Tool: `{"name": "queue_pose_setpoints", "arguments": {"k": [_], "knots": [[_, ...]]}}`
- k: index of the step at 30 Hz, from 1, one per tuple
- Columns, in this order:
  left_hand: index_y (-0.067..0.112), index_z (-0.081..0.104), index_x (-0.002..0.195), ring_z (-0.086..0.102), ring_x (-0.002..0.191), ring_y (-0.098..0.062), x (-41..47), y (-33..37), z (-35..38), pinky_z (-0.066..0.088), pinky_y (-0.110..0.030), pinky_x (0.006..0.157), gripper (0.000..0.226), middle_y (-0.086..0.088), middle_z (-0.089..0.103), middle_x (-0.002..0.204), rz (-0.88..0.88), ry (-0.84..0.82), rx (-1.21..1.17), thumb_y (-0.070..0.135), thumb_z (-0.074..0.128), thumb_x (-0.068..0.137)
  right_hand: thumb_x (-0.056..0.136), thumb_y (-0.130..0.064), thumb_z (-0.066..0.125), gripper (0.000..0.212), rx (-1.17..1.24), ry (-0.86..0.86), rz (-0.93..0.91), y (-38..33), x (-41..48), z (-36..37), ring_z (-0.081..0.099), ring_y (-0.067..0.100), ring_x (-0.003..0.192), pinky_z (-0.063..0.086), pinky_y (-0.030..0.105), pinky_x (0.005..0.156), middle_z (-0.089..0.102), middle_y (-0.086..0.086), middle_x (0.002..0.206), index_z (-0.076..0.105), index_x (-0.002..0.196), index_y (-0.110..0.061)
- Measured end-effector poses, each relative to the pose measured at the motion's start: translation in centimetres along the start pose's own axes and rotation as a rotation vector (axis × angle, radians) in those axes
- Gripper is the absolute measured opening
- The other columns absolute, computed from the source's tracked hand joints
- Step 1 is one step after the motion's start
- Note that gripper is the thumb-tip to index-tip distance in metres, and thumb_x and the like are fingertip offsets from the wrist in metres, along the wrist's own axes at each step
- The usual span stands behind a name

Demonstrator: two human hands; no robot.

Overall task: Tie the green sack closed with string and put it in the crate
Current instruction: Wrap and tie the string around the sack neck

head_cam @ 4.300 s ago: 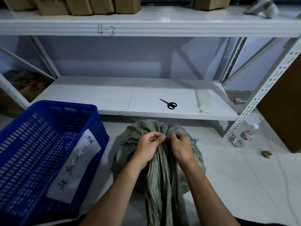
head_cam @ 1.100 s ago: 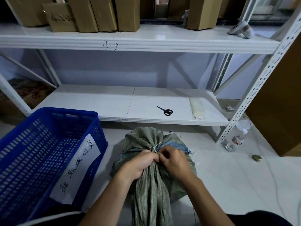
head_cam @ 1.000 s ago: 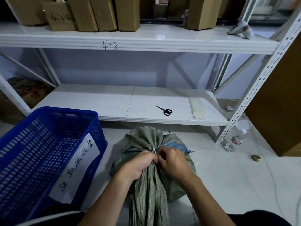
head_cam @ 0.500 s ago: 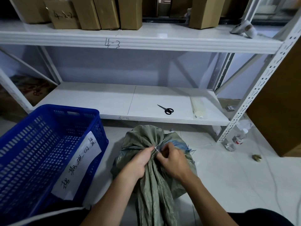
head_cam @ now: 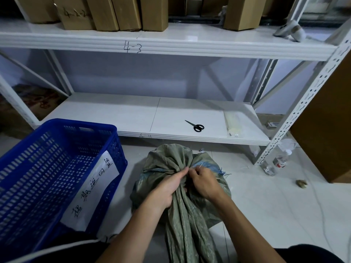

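Note:
The green woven sack (head_cam: pixel 167 160) stands on the pale floor in front of me, its neck gathered into a long bunch that trails toward me. My left hand (head_cam: pixel 167 188) grips the bunched neck. My right hand (head_cam: pixel 204 182) pinches a thin pale string (head_cam: pixel 197 165) at the neck, right beside the left fingertips. The knot itself is hidden by my fingers. The blue plastic crate (head_cam: pixel 57 168) with a white handwritten label sits on the floor to the left of the sack.
Black scissors (head_cam: pixel 195 126) and a pale bundle of ties (head_cam: pixel 232 124) lie on the low white shelf (head_cam: pixel 114 116) behind the sack. Cardboard boxes line the upper shelf. Plastic bottles (head_cam: pixel 281 160) stand by the rack's right post, beside a brown cabinet.
Both hands have stayed at the sack's neck, the fingers shifting around the string. The view has drifted slightly; the sack and crate have not moved.

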State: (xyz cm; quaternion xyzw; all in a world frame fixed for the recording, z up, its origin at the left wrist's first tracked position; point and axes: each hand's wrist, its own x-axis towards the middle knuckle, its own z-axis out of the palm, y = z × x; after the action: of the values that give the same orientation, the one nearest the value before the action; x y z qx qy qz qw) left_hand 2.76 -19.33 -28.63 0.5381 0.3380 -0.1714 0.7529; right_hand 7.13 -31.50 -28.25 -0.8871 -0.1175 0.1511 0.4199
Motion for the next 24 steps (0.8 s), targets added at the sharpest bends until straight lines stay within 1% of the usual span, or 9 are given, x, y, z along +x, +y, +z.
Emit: {"name": "queue_pose_setpoints", "arguments": {"k": [2,4,7,9,12,14,18,21,24], "knots": [[0.014,0.077,0.108,0.071,0.059,-0.017,0.1,-0.1,0.1,0.056,-0.029,0.062,0.038,-0.009,0.078,0.091,0.024,0.002,-0.008,0.044,0.074,0.085,0.101,-0.033,0.048,0.042,0.134,-0.038,0.048,0.1,0.2,-0.5,0.055,0.022,0.062,0.041,0.032,0.062,0.063,0.011,0.068,0.062,0.078,-0.001],[0.012,0.078,0.106,0.071,0.062,-0.019,0.3,-0.1,0.3,0.057,-0.03,0.066,0.038,-0.011,0.078,0.091,0.035,0.015,-0.006,0.043,0.073,0.085,0.102,-0.03,0.049,0.037,0.294,-0.087,0.09,0.0,0.2,-0.8,0.054,0.022,0.056,0.041,0.034,0.058,0.061,0.011,0.061,0.06,0.075,-0.006],[0.012,0.074,0.114,0.075,0.08,-0.026,0.8,-0.4,0.4,0.06,-0.038,0.079,0.059,-0.011,0.077,0.096,0.083,0.125,0.0,0.055,0.073,0.074,0.102,-0.028,0.048,0.037,0.307,-0.03,0.101,0.5,0.5,-0.8,0.058,0.024,0.05,0.043,0.036,0.056,0.059,0.005,0.052,0.059,0.071,-0.01],[0.009,0.064,0.124,0.069,0.097,-0.026,0.4,-0.5,0.7,0.053,-0.036,0.091,0.068,-0.009,0.074,0.105,0.153,0.265,0.131,0.062,0.06,0.082,0.102,-0.029,0.047,0.037,0.269,0.002,0.094,0.7,0.5,-0.8,0.064,0.024,0.051,0.046,0.036,0.057,0.058,0.004,0.053,0.059,0.073,-0.011],[0.008,0.047,0.121,0.06,0.072,-0.013,-0.1,-0.5,0.9,0.043,-0.032,0.073,0.038,-0.001,0.063,0.083,0.302,0.382,0.352,0.041,0.04,0.104,0.102,-0.032,0.047,0.039,0.174,0.036,0.083,0.7,0.3,-1.0,0.059,0.017,0.05,0.047,0.032,0.057,0.06,0.004,0.058,0.061,0.073,-0.01],[0.019,0.042,0.116,0.059,0.059,-0.003,-0.6,-0.5,1.0,0.043,-0.032,0.064,0.023,-0.002,0.066,0.087,0.446,0.361,0.502,0.039,0.038,0.105,0.099,-0.035,0.052,0.043,0.144,0.086,0.068,0.7,0.6,-1.1,0.06,0.022,0.054,0.05,0.037,0.061,0.062,0.009,0.058,0.062,0.067,-0.007],[0.043,0.046,0.124,0.065,0.096,-0.022,-0.6,-0.7,0.8,0.047,-0.035,0.078,0.021,-0.001,0.068,0.108,0.595,0.24,0.739,0.037,0.038,0.105,0.094,-0.037,0.059,0.042,0.156,0.142,0.058,0.7,1.0,-1.4,0.064,0.03,0.057,0.055,0.046,0.064,0.065,0.011,0.058,0.064,0.064,-0.008],[0.037,0.057,0.122,0.062,0.11,-0.017,-0.3,-0.8,0.5,0.049,-0.033,0.091,0.023,0.004,0.068,0.12,0.645,0.181,0.736,0.033,0.043,0.104,0.094,-0.038,0.058,0.038,0.115,0.161,0.026,0.5,0.8,-1.6,0.066,0.027,0.063,0.055,0.043,0.067,0.067,0.005,0.061,0.066,0.065,-0.015],[0.033,0.062,0.109,0.062,0.104,-0.013,0.2,-0.8,0.3,0.049,-0.032,0.09,0.015,0.007,0.069,0.109,0.655,0.145,0.661,0.035,0.049,0.101,0.096,-0.039,0.055,0.039,0.075,0.178,0.008,0.5,0.9,-1.6,0.066,0.027,0.069,0.053,0.04,0.07,0.069,0.007,0.068,0.067,0.071,-0.011]]}}
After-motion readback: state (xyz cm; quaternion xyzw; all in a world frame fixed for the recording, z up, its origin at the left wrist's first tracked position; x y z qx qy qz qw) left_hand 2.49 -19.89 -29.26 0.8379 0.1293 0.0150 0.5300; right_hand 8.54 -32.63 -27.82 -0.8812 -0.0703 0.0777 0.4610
